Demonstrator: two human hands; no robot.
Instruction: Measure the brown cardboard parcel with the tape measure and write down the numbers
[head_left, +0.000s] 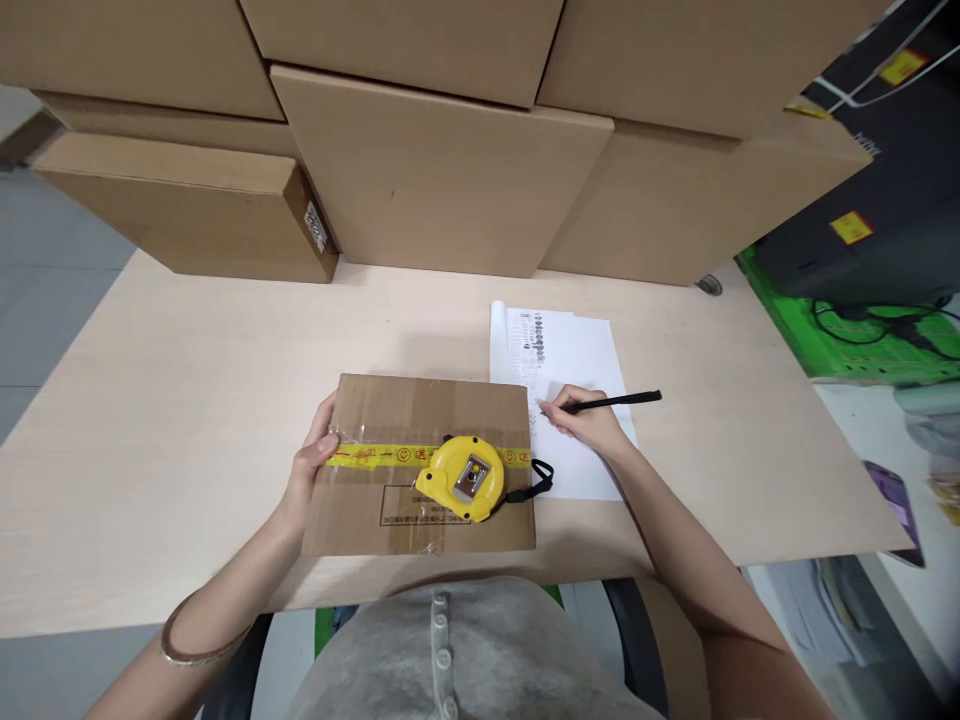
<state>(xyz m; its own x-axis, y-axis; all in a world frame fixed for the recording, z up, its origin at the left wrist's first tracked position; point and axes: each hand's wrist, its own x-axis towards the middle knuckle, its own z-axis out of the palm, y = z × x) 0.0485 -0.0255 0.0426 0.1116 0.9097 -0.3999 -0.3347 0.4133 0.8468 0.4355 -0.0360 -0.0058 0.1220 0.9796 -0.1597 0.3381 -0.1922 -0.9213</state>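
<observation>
Your left hand [309, 465] grasps the carton [367, 490] by its left edge, the thumb on the top face and the fingers down along the side. Your right hand [592, 418] is closed around the pen [622, 400], whose tip points down and left at the paper [581, 355]; whether the tip touches the sheet is too small to tell. The carton is on the desk [187, 400] right in front of you, and its right end covers part of the paper's left side. A strip of yellow tape [375, 456] with red print runs across its top, above a printed frame.

On the carton, right of its middle, lies the tape measure [469, 480], flat, metal clip facing up; it partly covers both the yellow tape and the frame. Its black strap [536, 485] hangs out past the carton's right edge, over the paper. The paper bears dark marks on its left part, and its left edge curls up.

Beyond the paper stand large boxes [450, 170], with a long box [180, 220] at their left. A phone [896, 510] lies off to your right, past the desk's edge
</observation>
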